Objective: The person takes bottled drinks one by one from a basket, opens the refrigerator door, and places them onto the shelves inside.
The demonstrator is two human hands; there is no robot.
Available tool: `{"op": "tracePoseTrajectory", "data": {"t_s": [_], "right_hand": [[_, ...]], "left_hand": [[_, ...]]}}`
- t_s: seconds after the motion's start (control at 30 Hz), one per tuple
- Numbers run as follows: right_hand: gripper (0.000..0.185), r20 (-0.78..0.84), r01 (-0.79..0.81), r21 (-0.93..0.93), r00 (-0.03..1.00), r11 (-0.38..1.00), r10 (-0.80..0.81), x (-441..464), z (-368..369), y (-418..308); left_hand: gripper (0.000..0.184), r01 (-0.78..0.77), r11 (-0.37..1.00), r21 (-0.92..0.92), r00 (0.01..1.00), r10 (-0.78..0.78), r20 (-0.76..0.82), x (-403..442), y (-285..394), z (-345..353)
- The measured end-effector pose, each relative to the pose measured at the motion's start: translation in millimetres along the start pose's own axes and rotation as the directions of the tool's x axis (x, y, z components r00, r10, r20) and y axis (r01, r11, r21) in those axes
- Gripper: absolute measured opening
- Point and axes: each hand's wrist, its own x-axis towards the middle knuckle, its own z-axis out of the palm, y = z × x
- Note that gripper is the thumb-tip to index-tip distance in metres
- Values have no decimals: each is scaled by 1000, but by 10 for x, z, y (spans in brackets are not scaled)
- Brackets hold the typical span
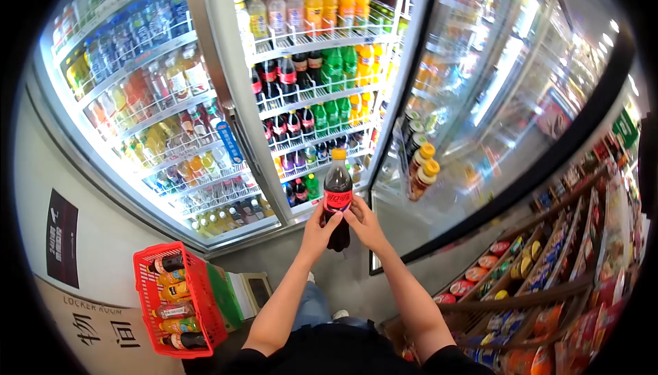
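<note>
A dark cola bottle (338,184) with a yellow cap and a red label stands upright in front of me. My left hand (319,226) grips its lower left side. From the other side my right hand (364,224) closes on it, and both thumbs press on the front just under the label. The bottle's bottom shows below my fingers. Behind it is the lit drinks fridge (312,94), its shelves lined with cola, green and orange bottles.
The fridge's glass door (473,121) stands open at the right. Left is a closed fridge door (151,101). A red basket (140,286) with several bottles stands at lower left beside a green box (224,296). Snack shelves (521,300) fill the lower right.
</note>
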Motion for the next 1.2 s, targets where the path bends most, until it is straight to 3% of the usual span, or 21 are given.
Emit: {"op": "tracePoseTrajectory", "data": {"t_s": [0.07,0.23,0.33,0.6,0.83,0.9,0.97,1.07,1.13,1.2], "right_hand": [[56,48,-38,82,998,996,34,141,36,93],[57,139,-124,68,984,990,114,824,263,262],[56,197,-177,192,971,965,138,1247,283,346],[60,273,-154,122,955,981,116,2080,284,497],[57,69,-100,134,993,986,91,2395,352,694],[56,35,-80,113,996,990,76,2405,291,688],[57,22,-141,69,990,988,139,2401,197,625],[58,-16,-154,48,988,987,155,2429,51,677],[58,-26,-130,83,991,988,132,2446,-8,713],[58,-28,-120,105,992,987,123,2516,-41,717]], "left_hand": [[57,-2,1000,-13,1000,2,0,140,-9,-154],[56,10,1000,22,1000,-9,-9,604,201,-595],[59,-1,999,52,1000,1,-8,954,332,-759],[59,-14,998,67,998,18,-56,1607,412,-978],[55,-29,994,104,1000,29,-3,2213,217,-1151],[53,-96,986,134,995,98,-11,2342,90,-1152],[61,43,992,115,998,-49,45,2375,169,-1103],[59,47,987,156,996,-58,66,2517,154,-1047],[56,9,943,333,994,-44,100,2593,214,-1022],[56,16,933,360,994,-52,92,2662,285,-993]]}}
